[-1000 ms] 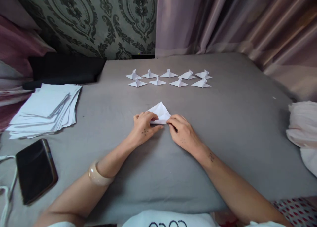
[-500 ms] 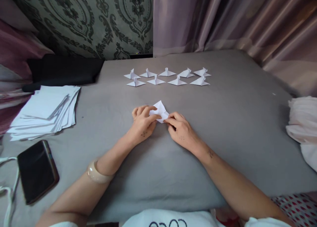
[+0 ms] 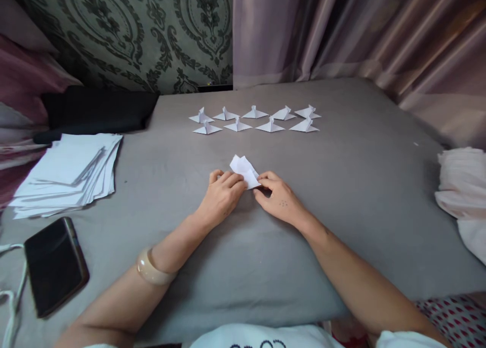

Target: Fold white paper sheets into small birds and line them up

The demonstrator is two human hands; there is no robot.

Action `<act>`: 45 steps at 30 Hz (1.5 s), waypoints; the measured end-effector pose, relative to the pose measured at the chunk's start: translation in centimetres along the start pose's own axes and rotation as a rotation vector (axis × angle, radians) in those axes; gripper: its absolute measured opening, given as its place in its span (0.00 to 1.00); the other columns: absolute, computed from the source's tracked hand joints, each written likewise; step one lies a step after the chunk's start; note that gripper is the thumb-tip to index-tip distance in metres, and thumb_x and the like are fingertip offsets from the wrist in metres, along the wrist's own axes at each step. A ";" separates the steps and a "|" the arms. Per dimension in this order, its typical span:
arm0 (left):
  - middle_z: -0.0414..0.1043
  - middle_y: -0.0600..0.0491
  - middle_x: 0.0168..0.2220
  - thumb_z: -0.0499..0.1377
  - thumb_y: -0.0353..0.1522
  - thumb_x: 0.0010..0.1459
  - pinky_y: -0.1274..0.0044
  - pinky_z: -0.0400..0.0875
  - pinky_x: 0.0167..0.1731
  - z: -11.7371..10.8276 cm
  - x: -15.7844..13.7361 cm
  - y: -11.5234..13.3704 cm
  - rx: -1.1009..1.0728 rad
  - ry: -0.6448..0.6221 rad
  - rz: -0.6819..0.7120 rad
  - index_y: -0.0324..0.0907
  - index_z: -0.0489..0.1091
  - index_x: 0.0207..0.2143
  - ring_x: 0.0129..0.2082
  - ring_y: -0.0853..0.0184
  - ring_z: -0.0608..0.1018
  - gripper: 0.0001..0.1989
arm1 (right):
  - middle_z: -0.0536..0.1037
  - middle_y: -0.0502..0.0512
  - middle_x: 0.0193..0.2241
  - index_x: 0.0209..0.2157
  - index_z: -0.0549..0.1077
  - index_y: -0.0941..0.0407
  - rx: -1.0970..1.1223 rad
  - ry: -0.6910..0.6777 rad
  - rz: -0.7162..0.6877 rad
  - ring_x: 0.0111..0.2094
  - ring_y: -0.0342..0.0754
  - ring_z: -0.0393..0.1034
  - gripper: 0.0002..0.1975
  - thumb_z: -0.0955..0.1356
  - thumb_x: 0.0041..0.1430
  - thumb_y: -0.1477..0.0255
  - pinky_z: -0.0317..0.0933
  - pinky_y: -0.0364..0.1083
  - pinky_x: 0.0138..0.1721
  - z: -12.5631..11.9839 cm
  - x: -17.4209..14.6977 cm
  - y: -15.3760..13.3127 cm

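A small folded sheet of white paper lies at the middle of the grey cloth surface, between my hands. My left hand has its fingers curled over the paper's left and lower part, hiding some of it. At the right corner, the thumb and forefinger of my right hand pinch the paper's edge. Beyond it, folded paper birds stand in two rows, white with spread pointed wings.
To the left lies a stack of white paper sheets, with a black folded cloth behind it. A dark phone and a white cable are nearer. Pale bunched fabric sits at the right edge.
My left fingers have moved from the paper's upper left down onto its lower edge. The paper has turned, and a flap now shows at its upper left. My right hand stays at the right corner.
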State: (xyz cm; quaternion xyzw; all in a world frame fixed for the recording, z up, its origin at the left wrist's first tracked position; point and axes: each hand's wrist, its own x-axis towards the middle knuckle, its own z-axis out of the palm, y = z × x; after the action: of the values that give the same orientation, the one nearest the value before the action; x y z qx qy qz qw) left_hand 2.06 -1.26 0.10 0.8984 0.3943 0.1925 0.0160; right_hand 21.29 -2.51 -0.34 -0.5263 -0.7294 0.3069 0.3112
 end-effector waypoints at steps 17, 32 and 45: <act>0.73 0.48 0.39 0.48 0.36 0.67 0.63 0.56 0.49 -0.9 -0.4 0.7 0.048 -0.158 0.079 0.44 0.70 0.51 0.42 0.61 0.72 0.16 | 0.71 0.53 0.32 0.23 0.68 0.55 -0.168 0.189 0.121 0.29 0.44 0.67 0.10 0.67 0.57 0.69 0.63 0.47 0.36 -0.2 0.1 0.7; 0.65 0.46 0.38 0.45 0.48 0.65 0.62 0.57 0.46 0.3 0.3 1.2 0.058 -0.161 0.017 0.54 0.65 0.57 0.38 0.58 0.67 0.23 | 0.77 0.51 0.28 0.35 0.75 0.54 0.051 0.112 0.340 0.27 0.45 0.70 0.10 0.64 0.51 0.73 0.65 0.46 0.33 -2.1 0.9 2.3; 0.68 0.40 0.49 0.54 0.36 0.63 0.67 0.65 0.46 0.3 -0.4 0.2 -0.029 0.259 -0.177 0.39 0.62 0.54 0.48 0.57 0.70 0.18 | 0.74 0.52 0.34 0.32 0.75 0.55 -0.086 0.191 -0.025 0.27 0.42 0.67 0.06 0.67 0.58 0.69 0.63 0.43 0.33 -0.7 0.6 0.4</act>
State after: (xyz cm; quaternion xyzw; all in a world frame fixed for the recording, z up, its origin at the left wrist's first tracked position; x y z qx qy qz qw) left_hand 2.04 -1.62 -0.32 0.8276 0.4678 0.3101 -0.0051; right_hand 21.91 -1.74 -0.11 -0.5570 -0.7154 0.2197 0.3601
